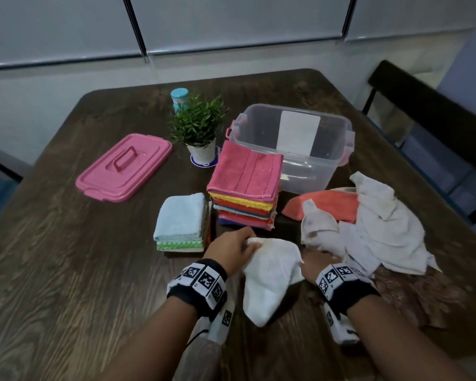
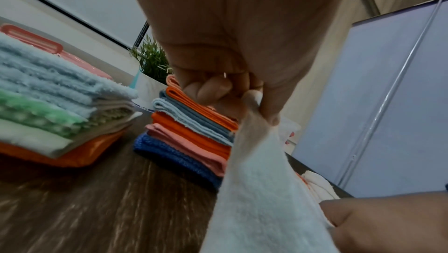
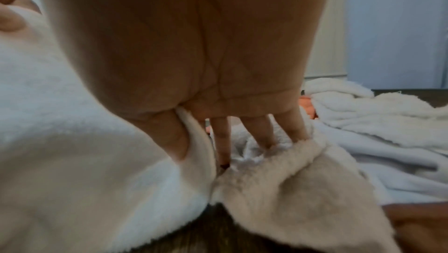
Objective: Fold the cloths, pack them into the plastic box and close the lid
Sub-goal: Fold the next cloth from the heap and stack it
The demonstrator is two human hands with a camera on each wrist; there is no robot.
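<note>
Both hands, left hand (image 1: 232, 250) and right hand (image 1: 312, 264), pinched the white cloth (image 1: 270, 279), whose corner could slip, spoiling the fold.

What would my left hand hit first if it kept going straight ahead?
Most likely the tall stack of folded cloths: your left hand, pinching the white cloth, points at its near edge. Depth is hard to judge.
</note>
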